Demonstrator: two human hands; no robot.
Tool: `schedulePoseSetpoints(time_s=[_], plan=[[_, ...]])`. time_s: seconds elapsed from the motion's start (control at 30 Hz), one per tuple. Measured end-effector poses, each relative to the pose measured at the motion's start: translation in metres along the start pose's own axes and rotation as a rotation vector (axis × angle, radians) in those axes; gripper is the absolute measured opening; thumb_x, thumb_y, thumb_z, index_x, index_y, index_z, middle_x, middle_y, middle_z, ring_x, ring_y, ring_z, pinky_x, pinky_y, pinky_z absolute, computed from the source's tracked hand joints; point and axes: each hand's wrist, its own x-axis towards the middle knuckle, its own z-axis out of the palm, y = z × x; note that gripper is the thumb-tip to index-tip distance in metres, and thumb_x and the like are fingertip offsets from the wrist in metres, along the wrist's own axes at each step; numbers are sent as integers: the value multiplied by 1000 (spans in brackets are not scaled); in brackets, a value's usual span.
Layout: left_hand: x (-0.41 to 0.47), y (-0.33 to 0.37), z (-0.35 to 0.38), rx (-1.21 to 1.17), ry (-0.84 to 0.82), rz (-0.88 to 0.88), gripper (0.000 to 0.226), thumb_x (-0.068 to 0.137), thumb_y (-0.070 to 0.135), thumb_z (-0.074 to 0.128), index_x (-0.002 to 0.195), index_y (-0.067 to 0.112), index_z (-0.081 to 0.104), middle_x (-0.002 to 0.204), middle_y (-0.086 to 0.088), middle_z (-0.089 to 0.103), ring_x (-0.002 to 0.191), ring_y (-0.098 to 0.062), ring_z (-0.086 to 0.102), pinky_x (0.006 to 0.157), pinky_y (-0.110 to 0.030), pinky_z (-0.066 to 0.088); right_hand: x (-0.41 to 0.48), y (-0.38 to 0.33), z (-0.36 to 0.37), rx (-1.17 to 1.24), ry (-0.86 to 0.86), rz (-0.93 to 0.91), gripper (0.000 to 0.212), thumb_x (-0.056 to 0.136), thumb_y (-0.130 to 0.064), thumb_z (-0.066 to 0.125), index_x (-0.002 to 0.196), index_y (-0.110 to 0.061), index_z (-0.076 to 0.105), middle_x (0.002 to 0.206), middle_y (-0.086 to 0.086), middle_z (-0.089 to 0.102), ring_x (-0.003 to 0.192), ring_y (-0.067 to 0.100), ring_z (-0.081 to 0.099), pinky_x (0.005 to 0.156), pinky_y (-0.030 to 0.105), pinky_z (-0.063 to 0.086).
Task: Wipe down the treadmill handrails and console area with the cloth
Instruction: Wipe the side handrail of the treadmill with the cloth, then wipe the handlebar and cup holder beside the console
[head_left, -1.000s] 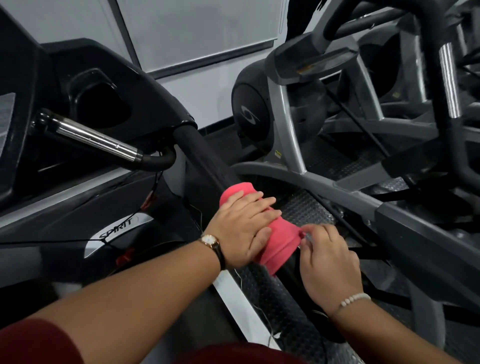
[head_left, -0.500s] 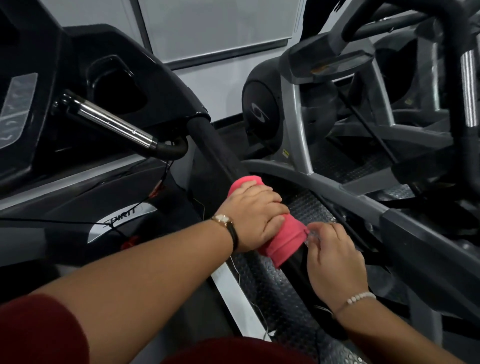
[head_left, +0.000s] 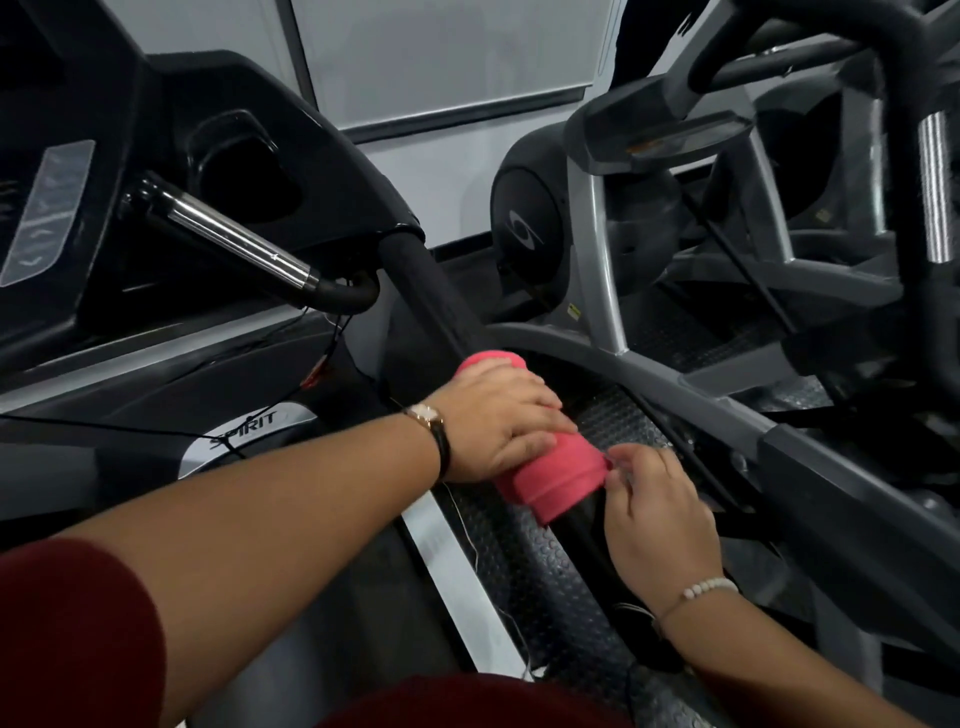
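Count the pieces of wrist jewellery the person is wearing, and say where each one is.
2. A watch with a dark strap sits on the left wrist; a white beaded bracelet circles the right wrist. The dark red sleeve could hide more further up the arm.

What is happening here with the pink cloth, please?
A person is wiping a treadmill's black padded handrail. The pink cloth is wrapped around the rail; the left hand presses on top of it, and the right hand pinches its lower edge. The console stands to the left, untouched.
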Motion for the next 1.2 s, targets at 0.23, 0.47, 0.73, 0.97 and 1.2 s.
schedulePoseSetpoints(time_s=[0.23, 0.47, 0.73, 0.97, 1.2], plan=[[-3, 26, 9, -89, 50, -209, 57, 86, 55, 15, 124, 42, 55, 133, 14, 50, 133, -16, 27, 111, -42, 1, -1, 0, 0, -1, 6, -23, 23, 93, -24, 42, 113, -24, 54, 116, -5, 51, 111, 20, 49, 88, 42, 38], [1, 8, 0, 51, 11, -187, 58, 88, 59, 11, 127, 43, 51, 133, 12, 50, 133, -18, 32, 114, -41, 9, 1, 3, 1, -16, -9, -25, 26, 94, -26, 38, 115, -27, 52, 118, -9, 50, 113, 15, 48, 91, 43, 36], [-12, 25, 4, -326, 267, -352, 46, 90, 37, 33, 131, 26, 53, 145, 2, 41, 141, -18, 23, 114, -37, 9, 21, -25, -6, 232, 52, -266, 41, 90, -33, 39, 124, -15, 53, 123, 1, 53, 117, 18, 49, 102, 34, 37], [-55, -27, 1, 207, 246, -705, 60, 76, 17, 50, 136, 18, 48, 142, -3, 45, 138, -26, 30, 113, -46, 6, 54, -76, 26, -245, -258, -506, 73, 89, -52, 45, 144, -46, -2, 157, 6, 3, 133, 39, 28, 101, 49, 41], [-81, -62, -35, 523, 214, -758, 72, 76, 16, 57, 144, 17, 33, 151, -5, 30, 143, -26, 18, 112, -44, -7, 59, -74, 31, -346, -274, -557, 62, 99, -37, 31, 149, -31, -4, 158, 6, -5, 140, 36, 19, 110, 45, 32]])
